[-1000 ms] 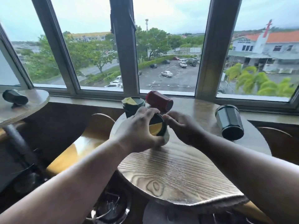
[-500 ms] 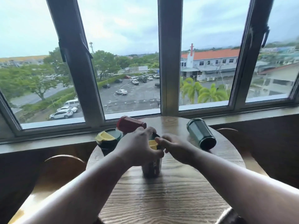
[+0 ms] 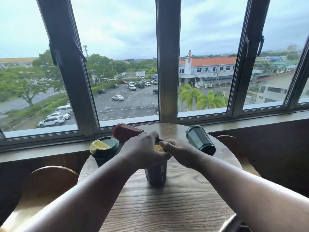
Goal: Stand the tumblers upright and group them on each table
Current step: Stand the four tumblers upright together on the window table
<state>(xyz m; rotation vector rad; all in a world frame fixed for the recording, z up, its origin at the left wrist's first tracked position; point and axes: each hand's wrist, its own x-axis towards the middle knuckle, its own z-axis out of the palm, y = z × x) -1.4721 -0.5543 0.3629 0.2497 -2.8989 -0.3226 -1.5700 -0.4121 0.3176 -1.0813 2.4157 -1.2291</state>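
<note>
A dark tumbler with a yellow lid flap stands upright in the middle of the round wooden table. My left hand wraps over its top from the left. My right hand pinches the lid from the right. To the left, a second dark green tumbler with a yellow flap stands upright. A red tumbler lies on its side behind my left hand. A green tumbler lies tilted on its side at the table's right rear.
The table abuts a window ledge under tall windows. Curved wooden chair backs stand at the left and right of the table.
The dark tumbler has gone from tilted in my hands to standing on the table. My head has lifted and turned right, so the neighbouring table at the left has left the view.
</note>
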